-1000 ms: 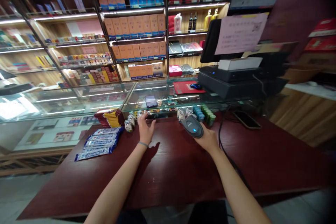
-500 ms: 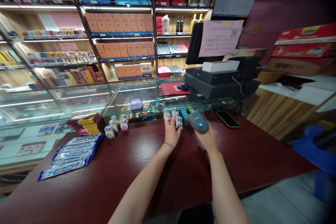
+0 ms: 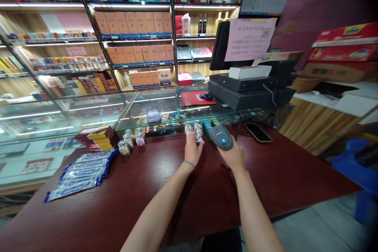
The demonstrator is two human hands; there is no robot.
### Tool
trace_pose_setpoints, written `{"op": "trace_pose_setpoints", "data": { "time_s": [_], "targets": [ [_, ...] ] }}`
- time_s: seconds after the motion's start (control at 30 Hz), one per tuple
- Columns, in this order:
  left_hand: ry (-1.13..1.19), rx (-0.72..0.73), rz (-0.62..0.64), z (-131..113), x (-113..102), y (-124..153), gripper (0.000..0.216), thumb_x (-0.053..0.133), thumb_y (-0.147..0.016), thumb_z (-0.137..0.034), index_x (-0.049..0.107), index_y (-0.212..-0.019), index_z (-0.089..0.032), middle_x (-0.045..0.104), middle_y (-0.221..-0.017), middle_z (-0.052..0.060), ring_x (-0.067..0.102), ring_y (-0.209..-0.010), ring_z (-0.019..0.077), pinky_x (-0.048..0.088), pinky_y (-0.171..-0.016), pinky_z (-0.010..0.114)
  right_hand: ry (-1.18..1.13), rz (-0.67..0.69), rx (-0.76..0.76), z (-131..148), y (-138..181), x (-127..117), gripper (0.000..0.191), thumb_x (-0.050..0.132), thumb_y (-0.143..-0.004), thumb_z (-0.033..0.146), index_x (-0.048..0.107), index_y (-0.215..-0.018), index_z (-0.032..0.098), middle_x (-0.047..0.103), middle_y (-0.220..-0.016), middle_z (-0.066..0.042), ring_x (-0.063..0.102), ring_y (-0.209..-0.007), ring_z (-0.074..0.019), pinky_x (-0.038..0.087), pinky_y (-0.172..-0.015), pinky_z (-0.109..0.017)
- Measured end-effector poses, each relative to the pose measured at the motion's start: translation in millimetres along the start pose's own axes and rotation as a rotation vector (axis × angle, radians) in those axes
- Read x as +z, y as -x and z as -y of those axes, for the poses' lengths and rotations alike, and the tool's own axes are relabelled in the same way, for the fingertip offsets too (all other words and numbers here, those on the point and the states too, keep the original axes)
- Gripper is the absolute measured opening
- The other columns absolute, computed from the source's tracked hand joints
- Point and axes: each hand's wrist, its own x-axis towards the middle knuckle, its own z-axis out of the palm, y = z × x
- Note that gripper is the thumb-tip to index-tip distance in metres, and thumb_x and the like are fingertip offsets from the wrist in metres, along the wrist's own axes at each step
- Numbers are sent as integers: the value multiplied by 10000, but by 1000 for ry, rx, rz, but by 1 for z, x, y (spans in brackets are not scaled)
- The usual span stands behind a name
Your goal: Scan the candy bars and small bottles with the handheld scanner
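Scanner [image 3: 221, 137] in right hand [image 3: 234, 156], left [image 3: 193, 151] cupping jar [image 3: 199, 139]

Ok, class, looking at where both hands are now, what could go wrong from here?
1. The left hand is at the front of a close group of small jars, so it might tip a neighbouring one.
2. The right hand holds the scanner close in front of the blue and green items, so the scanner could bump them.
3. The phone lies to the scanner's right; a wide swing might knock it.
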Motion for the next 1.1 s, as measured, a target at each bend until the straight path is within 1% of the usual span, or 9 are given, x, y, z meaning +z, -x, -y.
{"op": "trace_pose_setpoints", "data": {
  "time_s": [0.1, 0.2, 0.37, 0.47, 0.57, 0.67, 0.77, 0.9, 1.1],
  "targets": [
    [41, -60, -20, 0, -32, 0, 498, 662, -786, -168, 519, -1261, -220, 505, -1173, 93, 574, -992, 186, 508, -891, 346, 9, 8, -15, 2, 3, 3, 381, 599, -757, 464, 591, -1031, 201, 721, -734, -77, 684, -634, -268, 424, -553, -297],
    [96, -116, -11, 8, -77, 2, 539, 657, -784, -163, 529, -1301, -248, 493, -1178, 88, 581, -897, 149, 547, -810, 314, -5, 32, -34, 8, 7, 5, 388, 609, -758, 467, 582, -1042, 205, 714, -707, -66, 678, -607, -266, 414, -537, -293],
    [200, -173, 40, 35, -159, 15, 631, 639, -822, -202, 407, -1408, -234, 537, -1184, 102, 628, -948, 165, 571, -828, 341, -122, 80, -132, 31, 18, 10, 452, 605, -756, 430, 551, -1150, 216, 722, -736, -56, 698, -652, -273, 444, -551, -291],
    [242, -180, 83, 51, -203, 27, 609, 633, -840, -238, 380, -1394, -227, 535, -1233, 123, 651, -1019, 190, 565, -874, 366, -198, 149, -250, 51, 30, 15, 459, 588, -754, 363, 530, -1183, 211, 724, -750, -45, 706, -662, -261, 467, -578, -289],
    [273, -167, 110, 63, -234, 37, 565, 601, -870, -276, 360, -1379, -231, 535, -1260, 137, 648, -1073, 206, 560, -893, 375, -226, 238, -456, 72, 43, 21, 436, 552, -737, 277, 524, -1165, 196, 717, -718, -28, 695, -616, -231, 460, -572, -277],
    [253, -160, 111, 71, -249, 45, 538, 534, -909, -275, 319, -1399, -230, 534, -1290, 147, 625, -1130, 204, 539, -938, 383, -216, 322, -658, 90, 55, 24, 472, 538, -701, 220, 513, -1168, 159, 718, -724, -34, 691, -606, -214, 445, -559, -269],
    [197, -149, 109, 76, -253, 48, 524, 475, -927, -236, 294, -1419, -223, 506, -1350, 158, 603, -1168, 192, 501, -1001, 394, -190, 403, -772, 101, 63, 24, 538, 556, -676, 199, 498, -1208, 140, 729, -772, -41, 695, -629, -207, 438, -571, -267],
    [129, -117, 99, 82, -253, 50, 528, 441, -930, -197, 292, -1436, -225, 497, -1390, 154, 560, -1238, 198, 449, -1070, 412, -189, 494, -811, 108, 69, 24, 564, 558, -683, 179, 489, -1243, 161, 743, -837, -45, 698, -669, -192, 427, -596, -256],
    [53, -86, 47, 88, -252, 50, 528, 454, -910, -170, 343, -1425, -204, 478, -1414, 173, 512, -1300, 227, 469, -1055, 409, -203, 590, -801, 106, 70, 25, 314, 570, -709, 205, 552, -1023, 193, 716, -761, -18, 695, -687, -194, 392, -592, -259]
  ]
}}
